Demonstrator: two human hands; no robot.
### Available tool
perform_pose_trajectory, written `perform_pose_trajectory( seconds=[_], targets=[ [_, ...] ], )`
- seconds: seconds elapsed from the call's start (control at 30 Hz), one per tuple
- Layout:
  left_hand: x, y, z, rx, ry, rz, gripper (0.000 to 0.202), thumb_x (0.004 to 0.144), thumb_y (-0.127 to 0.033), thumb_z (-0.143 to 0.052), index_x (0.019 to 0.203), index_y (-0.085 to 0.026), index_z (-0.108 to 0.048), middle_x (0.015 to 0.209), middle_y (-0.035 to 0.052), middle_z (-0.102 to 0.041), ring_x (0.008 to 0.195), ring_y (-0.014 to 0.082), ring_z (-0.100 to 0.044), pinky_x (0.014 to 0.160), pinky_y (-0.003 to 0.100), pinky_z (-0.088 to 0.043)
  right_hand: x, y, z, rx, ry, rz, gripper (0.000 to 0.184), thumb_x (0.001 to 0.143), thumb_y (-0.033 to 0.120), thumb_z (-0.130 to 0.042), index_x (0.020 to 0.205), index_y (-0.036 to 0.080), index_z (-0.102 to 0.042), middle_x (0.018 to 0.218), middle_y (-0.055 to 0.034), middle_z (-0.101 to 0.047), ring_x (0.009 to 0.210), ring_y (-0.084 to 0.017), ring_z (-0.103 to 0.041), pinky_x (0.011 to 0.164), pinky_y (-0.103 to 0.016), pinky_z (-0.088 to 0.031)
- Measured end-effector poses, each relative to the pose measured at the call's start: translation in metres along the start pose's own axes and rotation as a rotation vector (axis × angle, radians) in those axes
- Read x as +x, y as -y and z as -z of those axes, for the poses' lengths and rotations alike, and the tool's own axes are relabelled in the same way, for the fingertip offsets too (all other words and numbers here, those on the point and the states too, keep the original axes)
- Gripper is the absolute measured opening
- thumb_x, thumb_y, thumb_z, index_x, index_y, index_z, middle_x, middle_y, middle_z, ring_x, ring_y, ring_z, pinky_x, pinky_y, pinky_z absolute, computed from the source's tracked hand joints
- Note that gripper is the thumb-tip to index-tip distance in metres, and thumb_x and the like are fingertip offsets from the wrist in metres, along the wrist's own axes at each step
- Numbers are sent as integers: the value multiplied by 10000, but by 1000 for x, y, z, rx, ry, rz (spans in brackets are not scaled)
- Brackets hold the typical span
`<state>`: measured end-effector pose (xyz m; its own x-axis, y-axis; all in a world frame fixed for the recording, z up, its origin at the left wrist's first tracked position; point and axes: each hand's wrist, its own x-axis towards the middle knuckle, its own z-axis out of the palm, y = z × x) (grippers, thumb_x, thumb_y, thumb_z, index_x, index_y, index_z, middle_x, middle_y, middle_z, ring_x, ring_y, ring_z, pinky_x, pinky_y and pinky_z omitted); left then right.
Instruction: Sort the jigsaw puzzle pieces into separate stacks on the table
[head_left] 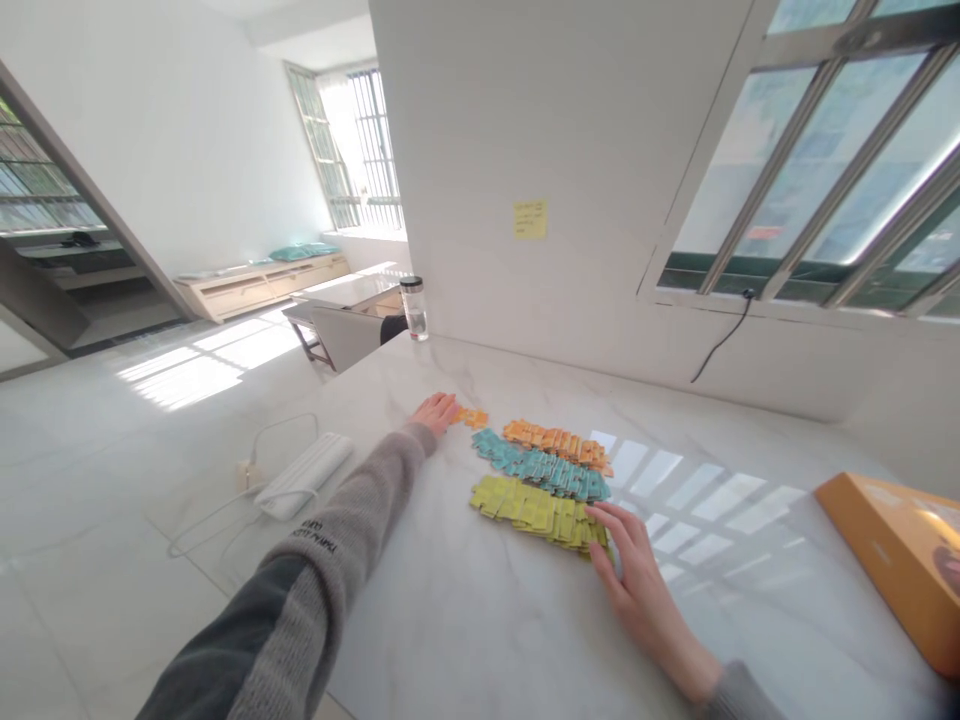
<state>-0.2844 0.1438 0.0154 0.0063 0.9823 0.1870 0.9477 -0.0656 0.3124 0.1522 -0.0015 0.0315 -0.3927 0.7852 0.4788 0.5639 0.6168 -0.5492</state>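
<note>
Three rows of small overlapping cards or packets lie on a white marbled table: an orange row at the back, a teal row in the middle and a yellow-green row in front. Far to the left, my left hand rests flat with fingers stretched out, touching a few loose orange pieces. At the right end of the yellow-green row is my right hand, its fingers apart and curved over the last pieces. I see nothing gripped in it.
A clear bottle with a dark lid stands at the table's far left corner. An orange box lies at the right. Left of my arm are a white power strip and its cable. A yellow note sticks to the wall.
</note>
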Motion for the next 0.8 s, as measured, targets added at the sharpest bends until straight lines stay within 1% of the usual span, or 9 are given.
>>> perform_pose_trajectory(
  seconds=[0.1,0.17,0.27,0.33,0.4,0.47,0.57,0.67,0.8],
  targets=[
    [-6,-27,-13,-39,-9,-14,495,1020,-343,-297,1453,-148,-437,1450,163,-491,1379,257,-422,1176,440,-330,9,-5,-3,5,-8,-21,346,986,336,-449,1326,276,-482,1346,-123,-478,1293,-299,-459,1079,-559,-433],
    [-10,-49,-21,-66,-4,-42,527,1022,-395,-296,1473,-150,-417,1489,176,-451,1395,266,-417,1177,454,-327,17,-10,-4,-3,-26,-32,352,983,355,-448,1323,272,-488,1368,-125,-461,1318,-305,-438,1100,-570,-406],
    [-17,-87,-32,-138,18,-121,552,1017,-470,-304,1486,-196,-406,1574,149,-358,1443,268,-363,1196,473,-291,33,-21,-2,-16,-56,-76,392,977,402,-438,1340,263,-488,1409,-126,-433,1365,-306,-397,1135,-567,-365],
    [-21,-113,-37,-173,36,-170,547,1020,-492,-282,1490,-238,-400,1575,109,-375,1451,241,-353,1210,453,-268,45,-32,0,-35,-79,-127,432,975,443,-421,1359,257,-490,1433,-128,-418,1390,-303,-370,1158,-558,-335],
    [-25,-138,-40,-187,45,-203,546,1016,-508,-285,1485,-256,-407,1568,78,-394,1454,221,-346,1219,423,-254,58,-46,3,-62,-95,-174,487,968,489,-399,1374,238,-497,1459,-143,-400,1403,-314,-355,1168,-559,-313],
    [-28,-161,-42,-209,47,-210,571,1005,-529,-305,1492,-245,-397,1568,71,-395,1449,217,-349,1223,404,-250,70,-58,5,-73,-56,-203,526,969,509,-369,1390,222,-499,1469,-154,-406,1417,-316,-347,1180,-545,-295],
    [-33,-189,-43,-249,55,-211,621,989,-546,-336,1516,-219,-355,1560,77,-403,1429,219,-372,1224,390,-256,85,-72,7,-92,-1,-233,569,961,521,-370,1406,191,-501,1478,-173,-413,1427,-327,-342,1189,-536,-273],
    [-38,-215,-48,-273,69,-252,632,987,-549,-337,1520,-209,-346,1558,77,-403,1422,220,-376,1223,389,-263,89,-78,10,-92,45,-217,578,968,521,-370,1435,199,-479,1493,-158,-415,1426,-303,-354,1189,-500,-287],
    [-43,-247,-60,-284,69,-318,635,985,-543,-349,1516,-194,-352,1553,90,-403,1416,241,-376,1215,418,-281,77,-85,21,-96,56,-205,570,988,508,-347,1462,207,-448,1457,-145,-472,1386,-285,-406,1169,-490,-317]
  ],
)
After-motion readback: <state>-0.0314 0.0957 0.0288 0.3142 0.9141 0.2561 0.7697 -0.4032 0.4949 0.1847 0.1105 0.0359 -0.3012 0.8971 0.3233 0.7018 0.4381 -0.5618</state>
